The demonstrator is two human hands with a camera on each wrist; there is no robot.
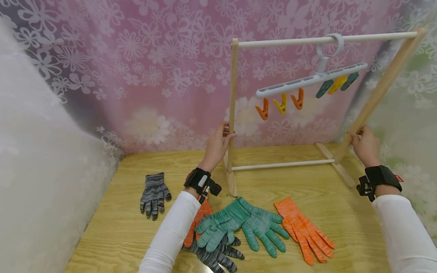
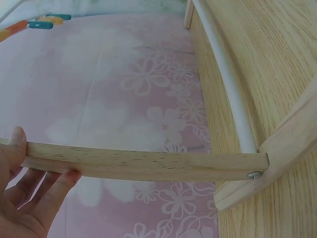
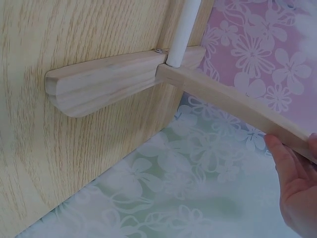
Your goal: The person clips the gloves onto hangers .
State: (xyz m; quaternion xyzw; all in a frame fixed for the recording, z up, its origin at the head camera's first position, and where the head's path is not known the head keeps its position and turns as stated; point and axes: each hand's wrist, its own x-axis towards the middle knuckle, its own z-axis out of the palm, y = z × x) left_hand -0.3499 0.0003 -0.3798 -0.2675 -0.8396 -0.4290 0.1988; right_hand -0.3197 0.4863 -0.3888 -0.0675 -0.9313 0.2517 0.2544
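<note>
A wooden drying rack (image 1: 234, 83) stands at the back of the table, with white bars between its two posts. My left hand (image 1: 216, 146) grips the left post; the left wrist view has thumb and fingers on either side of the wood (image 2: 143, 162). On the right post (image 3: 223, 101), my right hand (image 1: 367, 146) holds the lower part between thumb and fingers. From the top bar (image 1: 290, 41) hangs a pale grey hanger (image 1: 307, 81). Under it are several clothespins: orange ones (image 1: 263, 110), yellow ones (image 1: 280, 104) and dark green ones (image 1: 324, 89).
In front of the rack lie green gloves (image 1: 263, 223), an orange glove (image 1: 305, 229), and another orange glove (image 1: 196, 223) and a grey striped glove (image 1: 218, 256) partly under the green ones. A second grey striped glove (image 1: 154, 195) lies left. Flowered curtains (image 1: 177, 76) surround the table.
</note>
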